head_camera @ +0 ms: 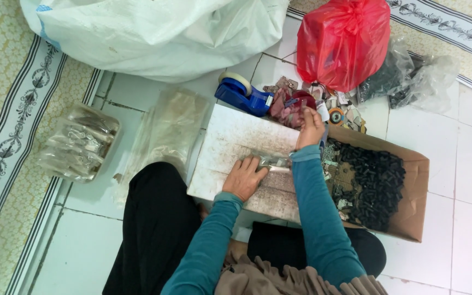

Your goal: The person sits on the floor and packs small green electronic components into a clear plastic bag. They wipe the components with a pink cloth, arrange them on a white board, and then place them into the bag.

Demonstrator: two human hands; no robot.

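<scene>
Teal sleeves (312, 218) nearest; left hand (244, 177) pressed flat, open, on small clear packet (271, 159) atop white board (236, 145); right hand (310, 128) reached toward scraps (296, 104), grip unclear. Best pinned firmly, presumably.

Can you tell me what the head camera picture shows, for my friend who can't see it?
A person sitting on a tiled floor presses the left hand on a small clear packet on a white board. The right hand reaches toward small bits beside a blue tape dispenser and a red bag.

Left hand (243, 177) flat, palm down; right hand (310, 127) reaching forward, fingers curled
</scene>
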